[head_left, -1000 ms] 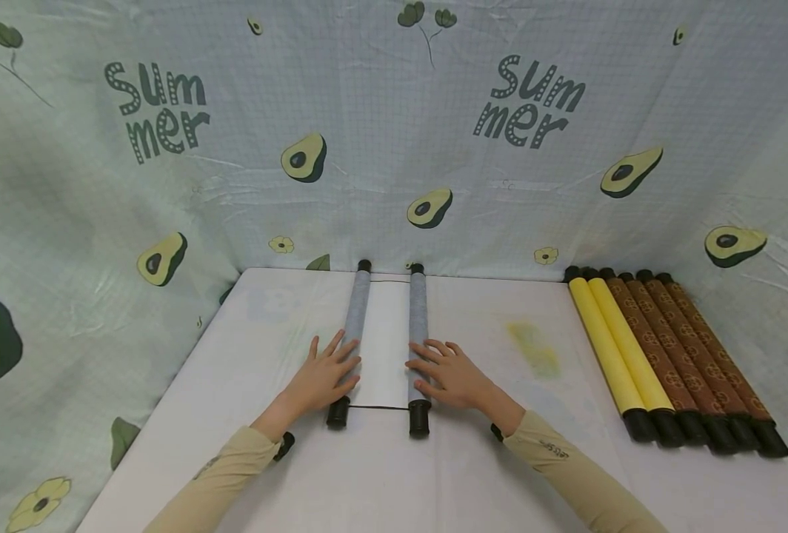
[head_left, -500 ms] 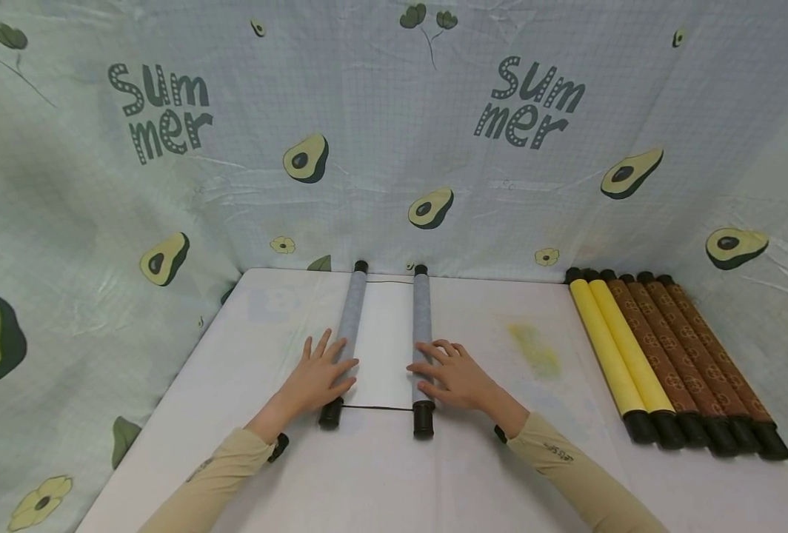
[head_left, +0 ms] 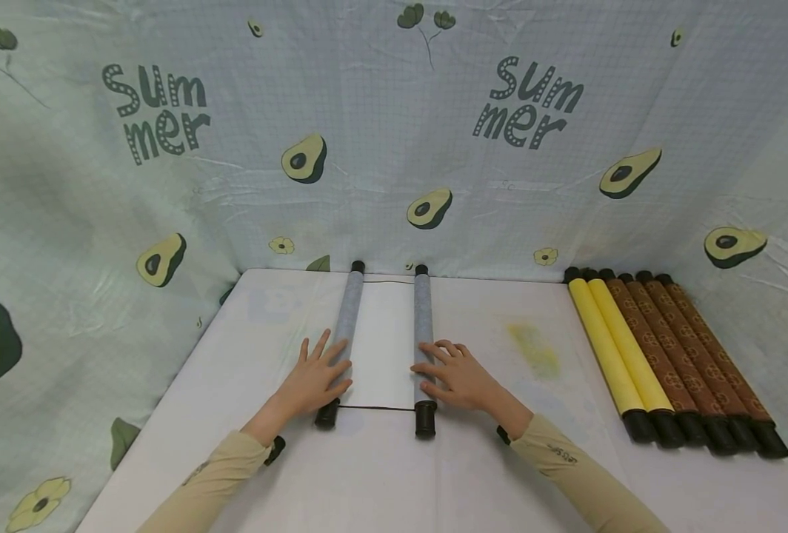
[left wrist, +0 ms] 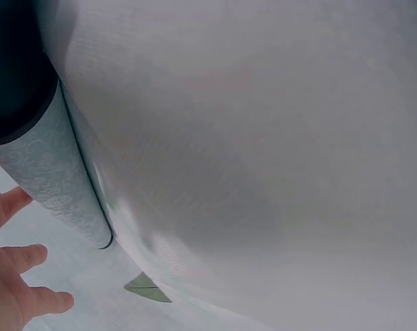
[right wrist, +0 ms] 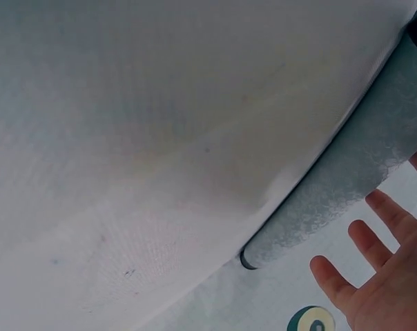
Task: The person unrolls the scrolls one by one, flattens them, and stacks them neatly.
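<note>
A hanging scroll lies partly unrolled at the middle of the table, its white sheet (head_left: 382, 348) stretched between two rolls. Both the left roll (head_left: 349, 303) and the right roll (head_left: 423, 311) are wrapped in grey-blue patterned cloth and end in black knobs. My left hand (head_left: 310, 381) rests with spread fingers on the near part of the left roll. On the right roll lie the fingers of my right hand (head_left: 461, 377), slightly bent and not wrapped round it. In the wrist views, the spread left fingers (left wrist: 50, 301) and right fingers (right wrist: 333, 279) show beside the grey cloth.
To the right, two yellow rolls (head_left: 610, 348) and several brown patterned rolls (head_left: 690, 348) lie side by side, all with black ends. A yellow stain (head_left: 534, 348) marks the white table cover (head_left: 381, 474). An avocado-print cloth (head_left: 367, 96) hangs behind and at the sides.
The two rolls have moved apart, the left one leftward and the right one slightly rightward, with my hands on them. The white strip between them is wider.
</note>
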`<action>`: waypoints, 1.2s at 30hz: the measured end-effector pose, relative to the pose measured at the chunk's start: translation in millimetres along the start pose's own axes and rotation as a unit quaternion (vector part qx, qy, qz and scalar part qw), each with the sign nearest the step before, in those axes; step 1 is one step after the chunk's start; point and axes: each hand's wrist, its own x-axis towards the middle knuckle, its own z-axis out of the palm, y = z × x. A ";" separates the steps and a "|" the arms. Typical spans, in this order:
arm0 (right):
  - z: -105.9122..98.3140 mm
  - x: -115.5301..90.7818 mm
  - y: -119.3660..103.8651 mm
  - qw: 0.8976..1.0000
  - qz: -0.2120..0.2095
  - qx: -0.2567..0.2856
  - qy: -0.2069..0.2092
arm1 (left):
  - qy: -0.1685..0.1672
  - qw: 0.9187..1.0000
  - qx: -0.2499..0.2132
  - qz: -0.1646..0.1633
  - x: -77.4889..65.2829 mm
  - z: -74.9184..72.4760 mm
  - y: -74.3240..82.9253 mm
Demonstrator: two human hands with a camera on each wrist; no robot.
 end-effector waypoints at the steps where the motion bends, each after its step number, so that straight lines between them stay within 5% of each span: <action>1: -0.2 -0.2 -0.1 1.000 0.000 0.001 -0.002 | -0.001 1.000 0.000 0.000 -0.5 -0.2 -0.1; 36: -2.9 -10.5 0.1 1.000 0.016 -0.003 0.005 | -0.008 1.000 -0.004 -0.019 -7.3 -0.2 -6.9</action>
